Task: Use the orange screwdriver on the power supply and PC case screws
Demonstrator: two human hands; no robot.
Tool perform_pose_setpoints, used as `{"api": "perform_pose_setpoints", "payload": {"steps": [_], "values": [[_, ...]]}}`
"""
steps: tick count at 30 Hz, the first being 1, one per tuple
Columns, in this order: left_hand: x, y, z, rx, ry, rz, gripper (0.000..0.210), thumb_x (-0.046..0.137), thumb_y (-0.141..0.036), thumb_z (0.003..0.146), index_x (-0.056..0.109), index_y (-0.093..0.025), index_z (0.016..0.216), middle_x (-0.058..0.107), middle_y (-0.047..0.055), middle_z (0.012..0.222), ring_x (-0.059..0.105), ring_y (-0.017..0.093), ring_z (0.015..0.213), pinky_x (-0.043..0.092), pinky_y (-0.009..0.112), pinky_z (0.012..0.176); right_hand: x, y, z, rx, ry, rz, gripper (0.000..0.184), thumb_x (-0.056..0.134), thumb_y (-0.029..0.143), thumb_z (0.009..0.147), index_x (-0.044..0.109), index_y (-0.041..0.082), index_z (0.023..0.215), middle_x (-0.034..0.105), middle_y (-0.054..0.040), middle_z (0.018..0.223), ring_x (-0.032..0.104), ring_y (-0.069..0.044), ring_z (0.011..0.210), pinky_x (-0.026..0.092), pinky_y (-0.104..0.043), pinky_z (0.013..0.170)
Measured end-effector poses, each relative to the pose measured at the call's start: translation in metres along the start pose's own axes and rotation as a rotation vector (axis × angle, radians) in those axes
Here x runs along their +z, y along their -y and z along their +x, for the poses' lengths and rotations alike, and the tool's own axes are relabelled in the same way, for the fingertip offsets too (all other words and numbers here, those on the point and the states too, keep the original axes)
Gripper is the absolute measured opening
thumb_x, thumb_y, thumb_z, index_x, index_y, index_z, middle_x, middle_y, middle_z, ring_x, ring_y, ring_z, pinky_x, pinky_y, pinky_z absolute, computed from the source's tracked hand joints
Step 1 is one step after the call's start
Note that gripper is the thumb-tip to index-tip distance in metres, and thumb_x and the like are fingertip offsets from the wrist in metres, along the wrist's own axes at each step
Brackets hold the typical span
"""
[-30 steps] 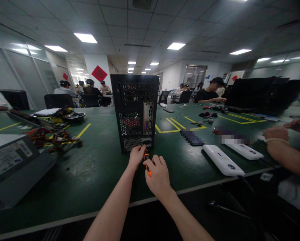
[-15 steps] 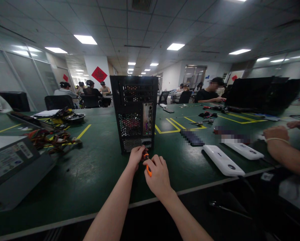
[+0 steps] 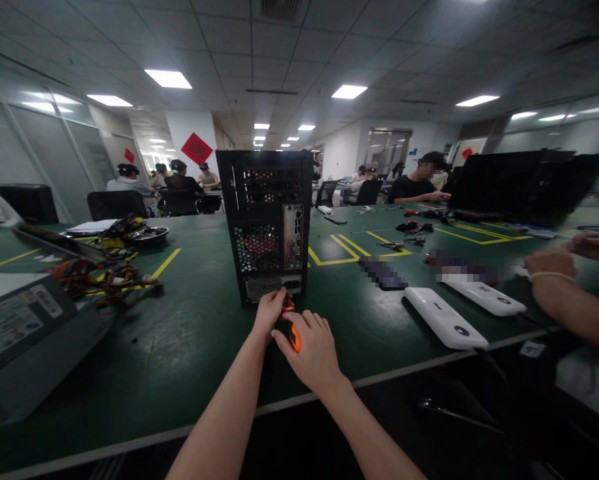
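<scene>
A black computer tower (image 3: pixel 271 220) stands upright on the green table, its rear panel facing me with vents and ports. Low on that panel, at the power supply area, my left hand (image 3: pixel 270 312) has its fingers closed around the front part of a screwdriver (image 3: pixel 295 339). The right fingers lie over its orange handle, while the thumb of my right hand (image 3: pixel 313 347) sits apart on the near side. The screwdriver's tip is hidden behind the fingers, so I cannot see what it touches.
A grey power supply unit (image 3: pixel 24 327) lies at left beside bundled cables (image 3: pixel 112 273). White power banks (image 3: pixel 442 319) and a phone (image 3: pixel 382 272) lie to the right. A co-worker's arm (image 3: pixel 574 293) reaches in at far right. Black monitors (image 3: pixel 509 187) stand farther back.
My right hand has shifted its grip on the orange handle, its thumb now spread leftward. The left hand stays near the lower rear panel. The whole view has shifted slightly.
</scene>
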State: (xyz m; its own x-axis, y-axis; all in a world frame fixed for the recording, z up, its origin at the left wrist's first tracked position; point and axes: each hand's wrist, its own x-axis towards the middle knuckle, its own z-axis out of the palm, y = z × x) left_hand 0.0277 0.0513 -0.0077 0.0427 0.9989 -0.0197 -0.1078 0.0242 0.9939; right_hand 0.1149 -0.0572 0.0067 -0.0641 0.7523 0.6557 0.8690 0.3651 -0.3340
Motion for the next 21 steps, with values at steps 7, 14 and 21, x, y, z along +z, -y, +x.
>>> {"api": "perform_pose_setpoints", "payload": {"steps": [7, 14, 21], "values": [[-0.0001, 0.0009, -0.0015, -0.01, -0.052, -0.009, 0.028, 0.051, -0.04, 0.069, 0.052, -0.012, 0.064, 0.056, 0.002, 0.054, 0.044, 0.006, 0.037, 0.026, 0.017, 0.035, 0.0027, -0.0042, -0.0024, 0.033, -0.019, -0.005, 0.013, 0.045, 0.014, 0.074, 0.051, 0.019, 0.084, 0.055, -0.0026, 0.077, 0.05, -0.017, 0.074, 0.033, -0.028, 0.068], [-0.0006, 0.0014, 0.0016, 0.0, -0.044, -0.029, 0.025, 0.051, -0.036, 0.069, 0.053, -0.012, 0.065, 0.06, 0.004, 0.058, 0.044, 0.006, 0.037, 0.029, 0.018, 0.036, 0.0, -0.0017, 0.0005, 0.016, -0.037, 0.048, 0.018, 0.045, 0.03, 0.08, 0.051, 0.02, 0.093, 0.055, -0.003, 0.077, 0.051, -0.016, 0.071, 0.035, -0.028, 0.068], [0.0007, 0.0024, 0.0021, 0.025, -0.021, -0.076, 0.025, 0.05, -0.034, 0.07, 0.056, -0.01, 0.073, 0.063, 0.008, 0.071, 0.045, 0.005, 0.039, 0.029, 0.018, 0.036, 0.0021, -0.0046, -0.002, 0.019, -0.016, 0.03, 0.017, 0.045, 0.013, 0.074, 0.052, 0.021, 0.086, 0.054, -0.0036, 0.081, 0.049, -0.018, 0.077, 0.035, -0.03, 0.07]]}}
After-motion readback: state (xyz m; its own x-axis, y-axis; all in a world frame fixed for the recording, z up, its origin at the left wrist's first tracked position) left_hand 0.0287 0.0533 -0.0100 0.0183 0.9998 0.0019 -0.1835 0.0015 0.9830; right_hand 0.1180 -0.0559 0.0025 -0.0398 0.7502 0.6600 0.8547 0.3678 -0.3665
